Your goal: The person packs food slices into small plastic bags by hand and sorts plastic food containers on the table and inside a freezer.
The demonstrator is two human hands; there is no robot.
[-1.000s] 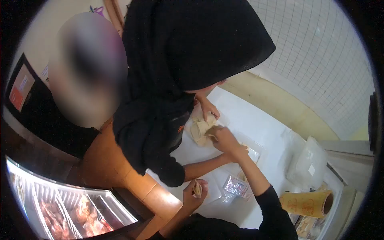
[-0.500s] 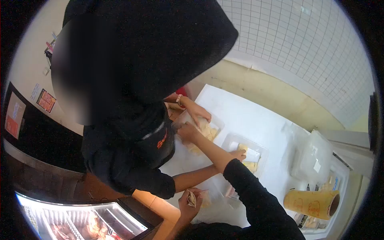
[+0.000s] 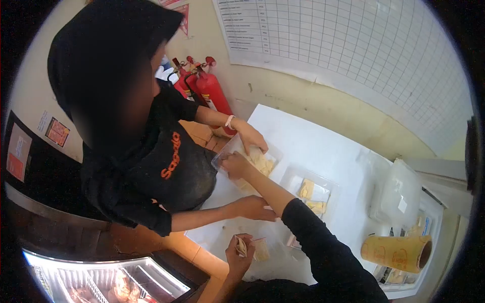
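Note:
My left hand (image 3: 240, 251) is closed round a small open packet (image 3: 241, 247) near the table's front edge. Beside it lies a clear bag (image 3: 260, 249) with pale contents. My right hand (image 3: 235, 165) reaches across to a clear plastic container (image 3: 277, 154) holding pale yellow pieces (image 3: 262, 164); its fingers are pressed together at the container's left part, and what they hold is hidden. A co-worker's hand (image 3: 251, 139) rests at the container's far side. Another hand of the co-worker (image 3: 254, 208) is beside my right forearm. A second clear tray (image 3: 331, 188) holds yellow pieces (image 3: 306, 188).
The co-worker (image 3: 146, 146) stands left of the white table (image 3: 348, 151). Fire extinguishers (image 3: 212, 91) stand by the wall. A wrap roll (image 3: 396, 252), a large clear container (image 3: 396, 194) and a white bin (image 3: 437, 222) are at right. A lit display case (image 3: 116, 262) is lower left.
My right hand has moved left from the stacked pieces to the container's left part. The co-worker has leaned back left and drawn one hand away from the second tray. My left hand still holds the packet.

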